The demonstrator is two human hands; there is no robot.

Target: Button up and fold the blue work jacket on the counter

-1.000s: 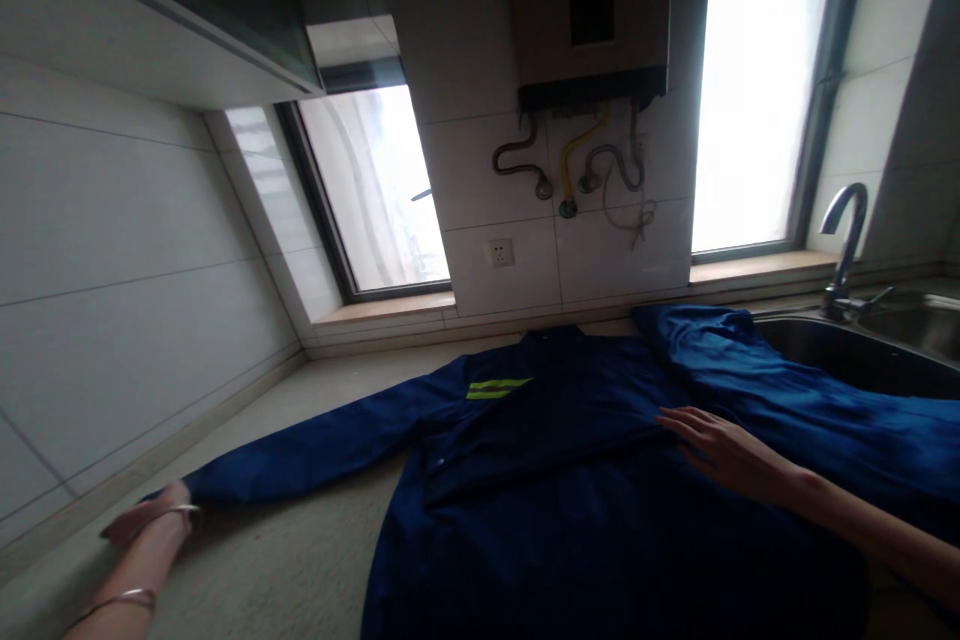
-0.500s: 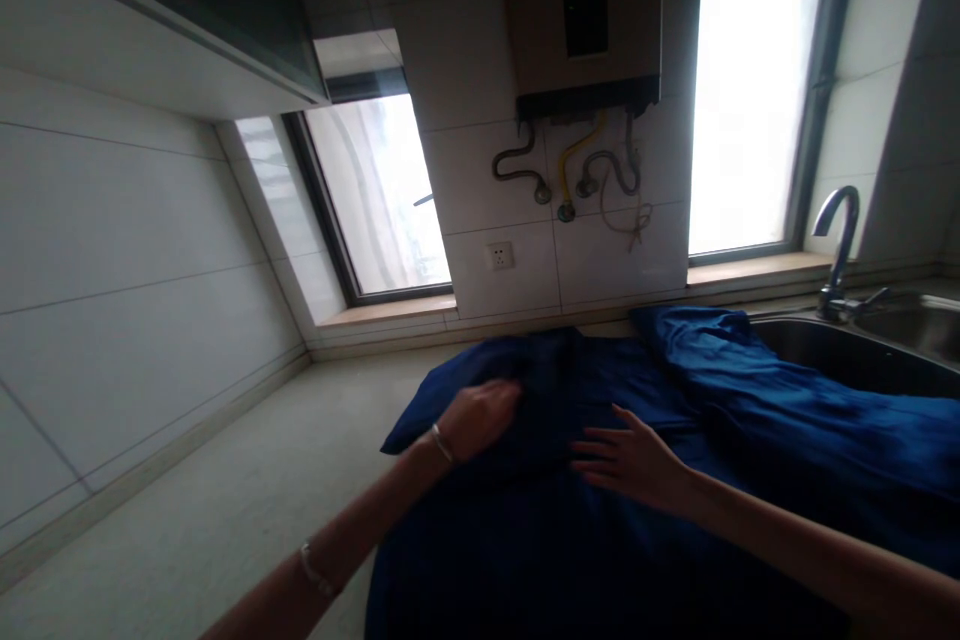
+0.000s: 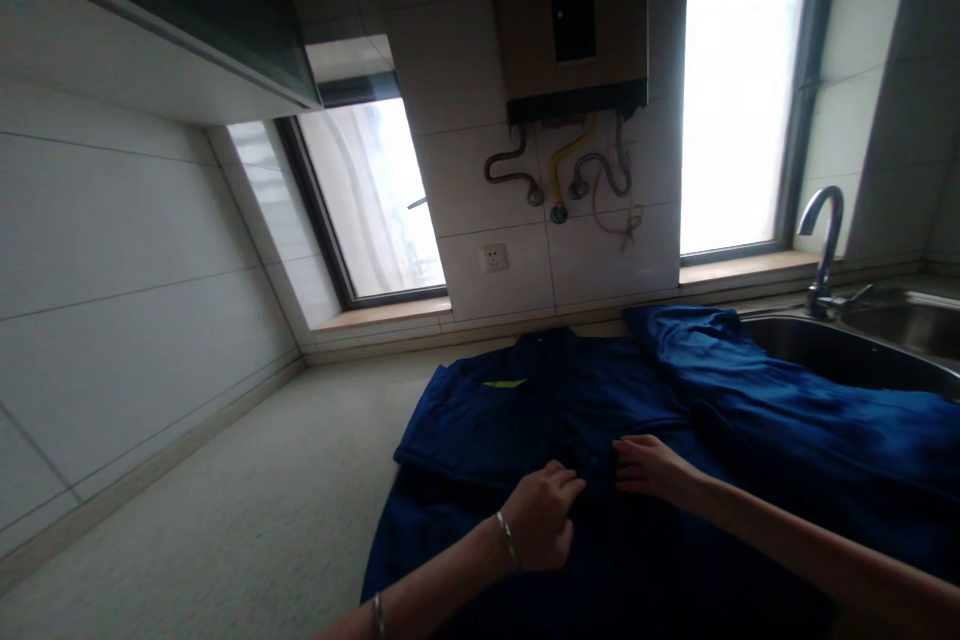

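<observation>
A dark blue jacket [image 3: 480, 430] lies spread on the counter, its collar toward the wall and a yellow-green strip on the chest. One blue sleeve [image 3: 795, 420] stretches right to the sink's edge. My left hand [image 3: 541, 515], with bangles on the forearm, is over the jacket's middle. Its fingers are loosely bent, the thumb apart from them, and nothing shows in its grasp. Opposite it, my right hand [image 3: 654, 468] rests with fingers extended and tips against the cloth near the front seam. The undersides of both hands are hidden.
A pale counter [image 3: 225, 480] runs along the tiled wall at left. The sink [image 3: 817, 345] and its faucet [image 3: 829, 240] stand at the right. Above hangs a water heater [image 3: 574, 20] with pipes, and a cabinet [image 3: 165, 10] juts out at upper left.
My left hand has moved down and right from the chest, uncovering the yellow-green strip. My right hand has shifted slightly right, its fingers less spread. The view has turned slightly.
</observation>
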